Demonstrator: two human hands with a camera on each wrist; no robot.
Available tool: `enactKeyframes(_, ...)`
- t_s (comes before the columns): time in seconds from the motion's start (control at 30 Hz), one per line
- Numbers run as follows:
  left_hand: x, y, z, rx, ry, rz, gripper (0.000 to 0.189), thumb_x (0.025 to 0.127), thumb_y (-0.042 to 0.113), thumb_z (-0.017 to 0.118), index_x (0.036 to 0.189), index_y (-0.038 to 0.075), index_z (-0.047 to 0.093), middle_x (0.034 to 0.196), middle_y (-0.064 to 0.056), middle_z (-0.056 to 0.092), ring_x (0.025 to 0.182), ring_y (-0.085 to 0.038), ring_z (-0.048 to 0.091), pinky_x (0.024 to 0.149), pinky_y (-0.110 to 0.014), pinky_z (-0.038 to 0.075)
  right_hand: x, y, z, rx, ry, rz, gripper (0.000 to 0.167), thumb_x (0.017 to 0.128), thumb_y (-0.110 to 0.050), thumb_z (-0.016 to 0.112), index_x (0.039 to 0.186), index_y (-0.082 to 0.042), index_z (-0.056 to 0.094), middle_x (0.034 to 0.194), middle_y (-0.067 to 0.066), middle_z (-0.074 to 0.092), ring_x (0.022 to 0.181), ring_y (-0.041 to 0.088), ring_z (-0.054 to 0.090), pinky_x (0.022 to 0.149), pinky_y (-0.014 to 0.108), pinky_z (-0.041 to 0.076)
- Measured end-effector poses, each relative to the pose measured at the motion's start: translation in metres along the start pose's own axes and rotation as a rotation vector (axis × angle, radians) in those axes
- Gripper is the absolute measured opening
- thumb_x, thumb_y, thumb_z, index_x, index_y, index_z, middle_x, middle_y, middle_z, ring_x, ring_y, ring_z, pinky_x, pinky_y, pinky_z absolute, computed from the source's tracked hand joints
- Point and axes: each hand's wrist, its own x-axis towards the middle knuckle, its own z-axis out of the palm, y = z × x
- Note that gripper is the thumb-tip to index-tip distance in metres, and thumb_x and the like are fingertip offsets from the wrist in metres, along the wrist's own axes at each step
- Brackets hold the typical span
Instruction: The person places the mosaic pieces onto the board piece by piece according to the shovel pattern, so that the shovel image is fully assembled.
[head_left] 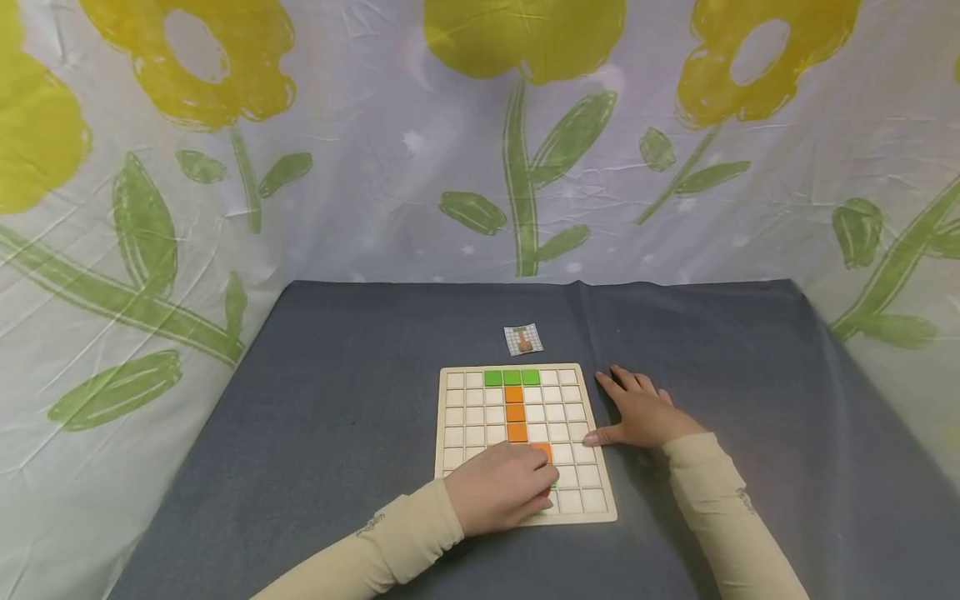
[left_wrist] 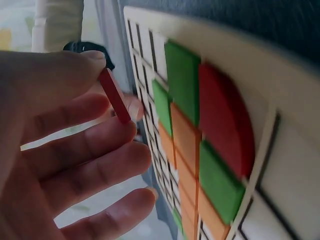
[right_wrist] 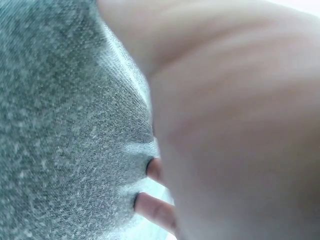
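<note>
A wooden grid board (head_left: pixel 439 417) lies on the table. Across its top row run green tiles (head_left: pixel 512 378), and orange tiles (head_left: pixel 514 413) go down from them. My left hand (head_left: pixel 501 490) is over the lower part of the board and hides several squares there. It pinches a small red tile (left_wrist: pixel 115 96) between thumb and fingers, held off the board. Beside it on the board, a curved-edged red piece (left_wrist: pixel 227 120) touches green tiles (left_wrist: pixel 184 75). My right hand (head_left: pixel 641 410) rests at the board's right edge, fingers spread on the cloth, thumb touching the board.
A small picture card (head_left: pixel 523 339) with a grid pattern lies just beyond the board. Dark grey cloth (head_left: pixel 337 417) covers the table. Behind it hangs a pale curtain (head_left: pixel 360 167) printed with yellow flowers.
</note>
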Motion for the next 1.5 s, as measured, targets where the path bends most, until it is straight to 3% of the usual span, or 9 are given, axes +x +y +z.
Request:
enactKeyframes(0.1, 0.003, 0.005, 0.005, 0.015, 0.006, 0.019, 0.015, 0.091, 0.033, 0.063, 0.084, 0.021, 0.058, 0.073, 0.01, 0.049, 0.063, -0.004, 0.047, 0.061, -0.022, 0.043, 0.0, 0.0, 0.0, -0.001, 0.004, -0.004, 0.112, 0.069, -0.071, 0.068, 0.151, -0.007, 0.027, 0.154, 0.026, 0.02, 0.137, 0.048, 0.021, 0.101, 0.068, 0.026)
enactKeyframes(0.47, 0.005, 0.011, 0.014, 0.033, -0.005, 0.038, 0.013, 0.092, 0.028, 0.062, 0.081, 0.022, 0.059, 0.07, 0.01, 0.048, 0.06, -0.002, 0.039, 0.052, -0.019, 0.027, -0.001, 0.0, 0.001, -0.009, 0.005, -0.007, 0.112, 0.069, -0.071, 0.068, 0.151, -0.006, 0.027, 0.153, 0.027, 0.021, 0.137, 0.049, 0.023, 0.1, 0.067, 0.027)
enactKeyframes(0.8, 0.005, 0.008, 0.015, -0.018, -0.05, 0.037, 0.019, 0.087, 0.041, 0.068, 0.084, 0.024, 0.059, 0.075, 0.013, 0.049, 0.065, 0.0, 0.044, 0.057, -0.019, 0.035, 0.0, 0.0, 0.001, -0.003, 0.006, -0.007, 0.112, 0.069, -0.071, 0.068, 0.151, -0.006, 0.027, 0.153, 0.027, 0.021, 0.137, 0.049, 0.023, 0.101, 0.068, 0.027)
enactKeyframes(1.03, 0.004, 0.003, 0.01, -0.068, -0.115, -0.012, 0.023, 0.086, 0.047, 0.067, 0.091, 0.025, 0.062, 0.079, 0.012, 0.048, 0.065, -0.001, 0.039, 0.056, -0.017, 0.03, 0.0, -0.001, 0.0, -0.002, 0.0, -0.013, 0.111, 0.07, -0.07, 0.068, 0.151, -0.006, 0.027, 0.153, 0.027, 0.021, 0.137, 0.049, 0.022, 0.101, 0.067, 0.027)
enactKeyframes(1.23, 0.002, 0.001, 0.013, -0.091, -0.092, -0.006, 0.017, 0.088, 0.044, 0.065, 0.094, 0.028, 0.065, 0.08, 0.011, 0.047, 0.065, -0.002, 0.038, 0.055, -0.016, 0.026, -0.001, -0.001, 0.0, -0.006, 0.011, -0.026, 0.112, 0.069, -0.071, 0.068, 0.15, -0.006, 0.027, 0.153, 0.027, 0.021, 0.136, 0.05, 0.023, 0.1, 0.068, 0.028)
enactKeyframes(1.5, -0.001, -0.002, 0.013, -0.062, -0.078, -0.01, 0.017, 0.089, 0.042, 0.065, 0.099, 0.027, 0.067, 0.083, 0.01, 0.05, 0.069, -0.002, 0.041, 0.06, -0.019, 0.035, 0.0, 0.001, 0.001, -0.008, 0.016, -0.01, 0.111, 0.069, -0.07, 0.069, 0.151, -0.006, 0.027, 0.154, 0.026, 0.021, 0.137, 0.048, 0.023, 0.101, 0.067, 0.027)
